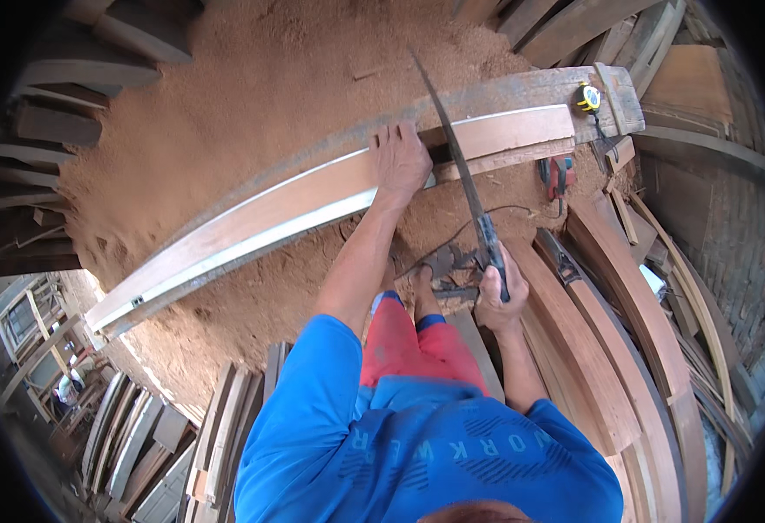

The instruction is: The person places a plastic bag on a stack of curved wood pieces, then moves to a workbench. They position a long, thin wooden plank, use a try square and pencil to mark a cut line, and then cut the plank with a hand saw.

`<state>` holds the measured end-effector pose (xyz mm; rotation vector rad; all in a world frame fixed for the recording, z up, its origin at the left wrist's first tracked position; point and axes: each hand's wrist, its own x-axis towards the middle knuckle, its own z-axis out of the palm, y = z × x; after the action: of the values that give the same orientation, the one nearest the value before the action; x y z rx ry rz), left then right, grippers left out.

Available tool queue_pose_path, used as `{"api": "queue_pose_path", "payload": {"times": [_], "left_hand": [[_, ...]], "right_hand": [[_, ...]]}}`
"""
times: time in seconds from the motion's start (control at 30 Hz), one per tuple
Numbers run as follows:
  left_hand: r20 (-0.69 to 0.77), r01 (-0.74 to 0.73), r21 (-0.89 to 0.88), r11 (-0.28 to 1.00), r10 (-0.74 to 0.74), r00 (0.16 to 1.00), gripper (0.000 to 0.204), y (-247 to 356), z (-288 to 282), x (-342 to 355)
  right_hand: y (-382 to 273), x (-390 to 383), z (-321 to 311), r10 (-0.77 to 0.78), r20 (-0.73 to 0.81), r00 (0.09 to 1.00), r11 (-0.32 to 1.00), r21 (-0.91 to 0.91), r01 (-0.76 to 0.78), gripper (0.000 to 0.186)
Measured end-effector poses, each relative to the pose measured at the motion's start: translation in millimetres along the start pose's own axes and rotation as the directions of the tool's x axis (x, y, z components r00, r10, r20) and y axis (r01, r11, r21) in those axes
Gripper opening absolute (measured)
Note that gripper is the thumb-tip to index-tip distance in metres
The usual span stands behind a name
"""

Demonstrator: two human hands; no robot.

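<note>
My right hand [502, 292] is closed around the dark handle of a handsaw [457, 148]. Its long, tapering blade points up and away, passing over a long wooden plank [252, 207]. Whether the teeth touch the wood I cannot tell. My left hand [402, 163] bears down on the plank just left of the blade, fingers bent over toward its far edge. Along the plank's near side runs a long pale straight strip [313, 215], partly covered by my left wrist. Both lie on a thick, weathered bench board [535, 87].
A yellow tape measure [587, 98] rests on the bench's right end. Below it sits a red power tool [558, 177] with a cord. A hand plane [564, 263] lies on curved timbers [639, 301] at right. Sawdust [295, 78] covers the ground; more timber [60, 122] is stacked left.
</note>
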<state>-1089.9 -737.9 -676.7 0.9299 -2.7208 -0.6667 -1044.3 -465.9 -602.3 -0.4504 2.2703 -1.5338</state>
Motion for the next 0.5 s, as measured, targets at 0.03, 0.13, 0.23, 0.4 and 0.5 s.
{"api": "queue_pose_path", "payload": {"times": [0.03,0.13,0.23,0.4,0.5], "left_hand": [[0.041,0.009,0.014,1.000,-0.010,0.999,0.029,1.4,0.5,-5.0],[0.043,-0.040,0.012,0.999,0.040,0.998,0.029,-0.6,3.3,-4.2],[0.011,-0.030,-0.047,0.998,0.031,0.999,0.029,-0.6,3.5,-3.0],[-0.026,-0.033,-0.024,0.999,0.032,0.999,0.027,-7.4,5.7,-0.7],[0.024,0.010,-0.009,1.000,-0.010,1.000,0.027,-2.0,2.8,-4.7]], "right_hand": [[-4.1,-2.1,-1.7,-0.063,-0.017,0.998,0.998,-0.009,0.063,0.043],[-22.8,52.9,23.6,-0.102,-0.001,0.995,0.991,-0.086,0.101,0.041],[-33.3,102.5,41.1,-0.131,-0.009,0.991,0.990,-0.054,0.131,0.040],[-8.2,-23.2,-28.4,-0.045,0.032,0.998,0.996,-0.074,0.047,0.042],[-7.1,-52.1,-42.1,0.049,0.063,0.997,0.999,-0.019,-0.048,0.042]]}}
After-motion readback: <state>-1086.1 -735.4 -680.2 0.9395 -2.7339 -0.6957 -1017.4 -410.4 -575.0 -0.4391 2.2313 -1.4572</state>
